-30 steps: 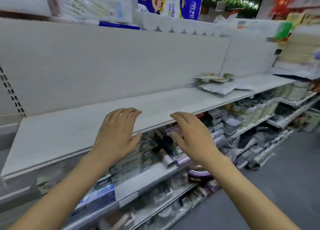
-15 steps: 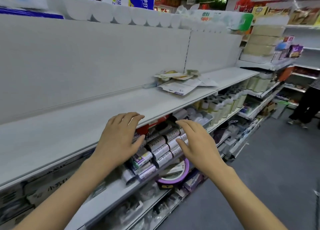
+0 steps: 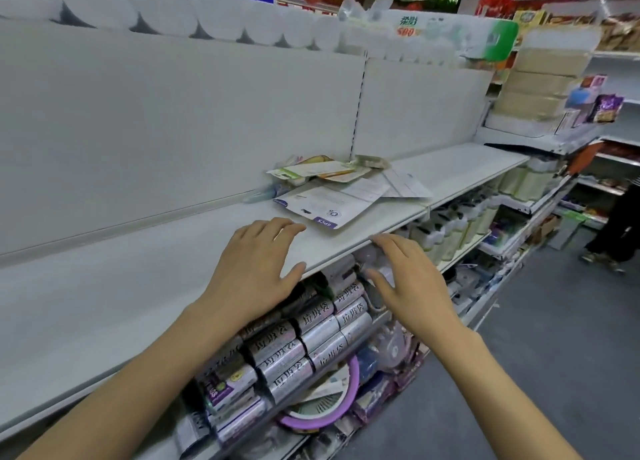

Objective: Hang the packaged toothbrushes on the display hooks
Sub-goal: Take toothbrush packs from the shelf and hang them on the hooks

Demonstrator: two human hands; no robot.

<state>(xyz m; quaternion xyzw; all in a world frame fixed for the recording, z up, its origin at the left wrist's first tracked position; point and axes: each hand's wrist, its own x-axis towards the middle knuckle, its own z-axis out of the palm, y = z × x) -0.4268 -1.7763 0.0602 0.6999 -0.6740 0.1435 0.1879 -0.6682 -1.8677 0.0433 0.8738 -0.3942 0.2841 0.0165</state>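
Note:
A loose pile of flat packaged toothbrushes (image 3: 323,206) lies on the white shelf (image 3: 156,262), against the back panel, just beyond my fingertips. My left hand (image 3: 256,269) hovers over the shelf's front edge with straight, spread fingers and holds nothing. My right hand (image 3: 408,283) floats in front of the shelf edge, fingers relaxed and empty. No display hooks are visible; the white back panel (image 3: 173,130) is bare.
Rolls of silver packaged bags (image 3: 311,331) fill the shelf below. A purple-rimmed round item (image 3: 322,407) sits lower down. White bottles (image 3: 450,231) stand to the right. Toilet paper rolls (image 3: 221,16) line the top. A person (image 3: 623,224) stands in the aisle at far right.
The view has moved right along the shelf, bringing the toothbrush pile close to my hands. Both hands stay open and empty in the same pose.

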